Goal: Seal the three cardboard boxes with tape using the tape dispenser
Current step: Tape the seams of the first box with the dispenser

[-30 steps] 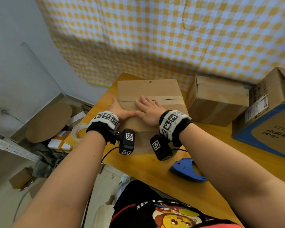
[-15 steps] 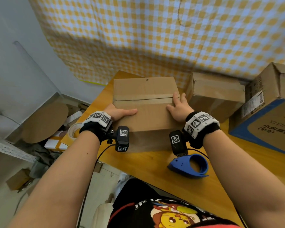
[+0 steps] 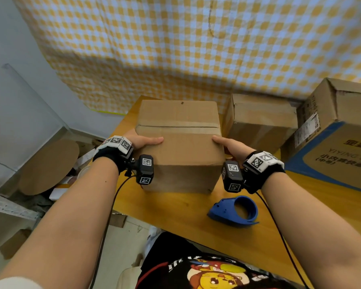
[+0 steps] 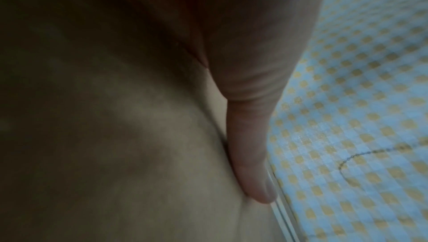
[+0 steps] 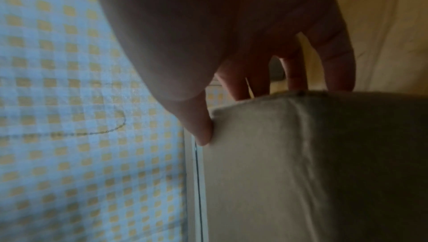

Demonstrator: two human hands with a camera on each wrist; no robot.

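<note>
A brown cardboard box (image 3: pixel 179 151) stands on the wooden table (image 3: pixel 171 213) in front of me, with a strip of tape along its top seam. My left hand (image 3: pixel 143 141) holds its left side and my right hand (image 3: pixel 227 145) its right side, each with the thumb on top. In the left wrist view the thumb (image 4: pixel 252 154) lies flat on the cardboard (image 4: pixel 115 136). In the right wrist view the thumb (image 5: pixel 199 127) presses the top of the box (image 5: pixel 301 172) while the fingers (image 5: pixel 336 63) reach down its side. The blue tape dispenser (image 3: pixel 236 209) lies on the table near my right wrist.
A second brown box (image 3: pixel 261 122) stands right of the held one, and a larger box with a blue printed side (image 3: pixel 338 132) stands at the far right. A yellow checked curtain (image 3: pixel 175 49) hangs behind. Left of the table's edge lie a cardboard disc (image 3: pixel 48 167) and floor clutter.
My right hand slid from the middle of the box top to its right side. The left hand stayed at the left side. The box now sits squarer and closer to me.
</note>
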